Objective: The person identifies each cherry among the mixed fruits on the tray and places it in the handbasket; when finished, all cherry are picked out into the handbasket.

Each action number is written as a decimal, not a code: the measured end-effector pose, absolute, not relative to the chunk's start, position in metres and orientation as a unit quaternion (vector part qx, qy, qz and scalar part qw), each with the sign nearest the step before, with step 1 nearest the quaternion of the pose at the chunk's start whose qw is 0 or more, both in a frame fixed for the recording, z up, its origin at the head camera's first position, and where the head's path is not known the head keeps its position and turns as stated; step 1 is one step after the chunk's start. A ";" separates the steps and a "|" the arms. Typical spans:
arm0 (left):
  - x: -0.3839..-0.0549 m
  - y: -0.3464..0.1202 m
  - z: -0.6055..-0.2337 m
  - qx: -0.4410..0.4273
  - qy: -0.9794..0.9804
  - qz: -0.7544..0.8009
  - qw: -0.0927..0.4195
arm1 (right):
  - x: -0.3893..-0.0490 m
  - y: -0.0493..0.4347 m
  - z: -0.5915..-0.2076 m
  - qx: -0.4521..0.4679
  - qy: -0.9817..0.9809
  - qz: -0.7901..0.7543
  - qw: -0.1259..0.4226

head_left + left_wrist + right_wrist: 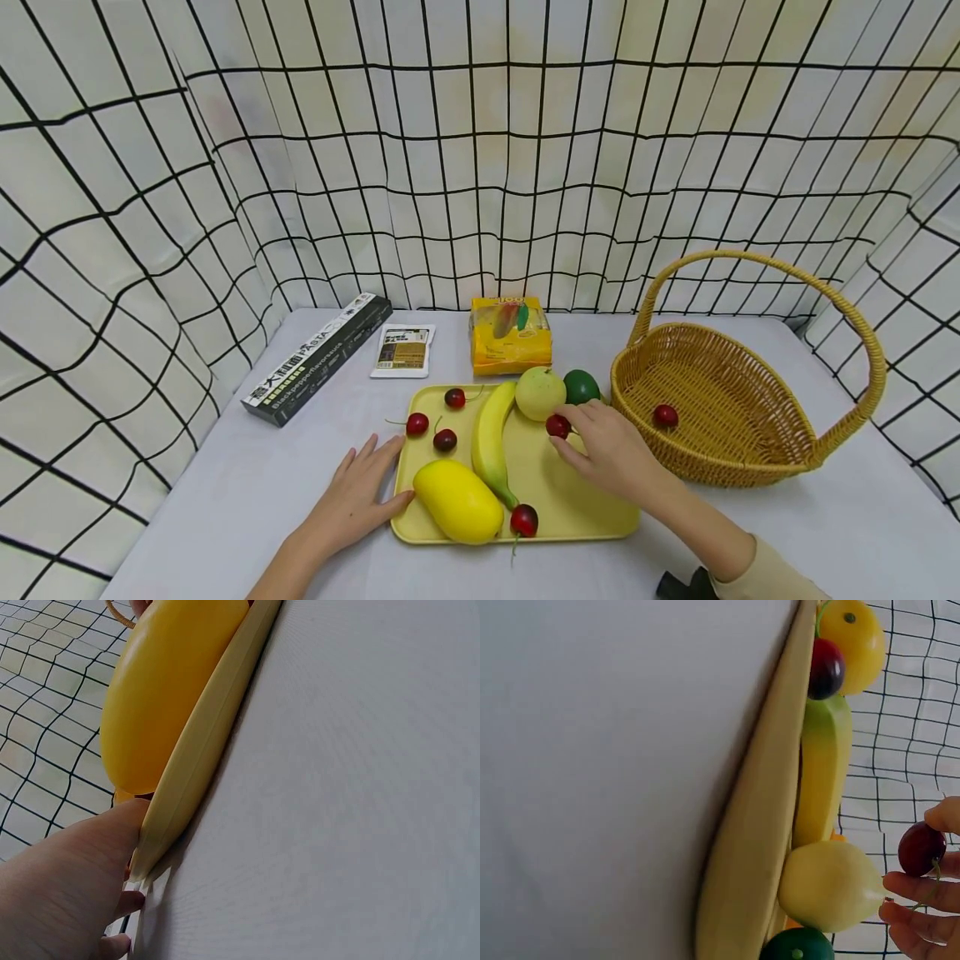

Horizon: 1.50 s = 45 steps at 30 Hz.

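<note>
Between thumb and fingers my right hand [611, 442] pinches a dark red cherry [922, 849], its green stem hanging down in the right wrist view. That hand is over the right part of a pale yellow tray [577, 508], close to a pale green round fruit [540, 393] and a dark green fruit [581, 387]. At the tray's left edge rests my left hand [358, 492], fingers spread, thumb by a yellow mango [457, 502]. A banana [491, 442] lies mid-tray. Several other cherries lie there, one [524, 521] at the front edge beside the banana's tip.
A wicker basket [720, 467] with a tall handle stands right of the tray, one cherry [665, 417] inside. Behind the tray are a yellow package [512, 337], a small sachet [402, 351] and a long black pasta box [318, 360]. Grid-patterned cloth walls surround the table.
</note>
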<state>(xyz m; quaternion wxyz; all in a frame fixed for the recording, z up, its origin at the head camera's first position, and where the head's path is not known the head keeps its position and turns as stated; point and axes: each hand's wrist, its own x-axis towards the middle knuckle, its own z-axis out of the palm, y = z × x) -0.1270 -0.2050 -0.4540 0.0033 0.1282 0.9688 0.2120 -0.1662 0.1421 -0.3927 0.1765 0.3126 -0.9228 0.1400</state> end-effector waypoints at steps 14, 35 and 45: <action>-0.126 -0.204 -0.455 0.125 0.969 0.214 0.007 | -0.176 0.171 -0.371 0.283 -0.919 0.158 0.227; -0.126 -0.205 -0.458 0.132 0.970 0.203 -0.003 | -0.210 0.221 -0.376 0.182 -0.951 0.164 0.188; -0.127 -0.205 -0.458 0.135 0.970 0.204 -0.011 | -0.228 0.238 -0.385 0.164 -0.965 0.153 0.136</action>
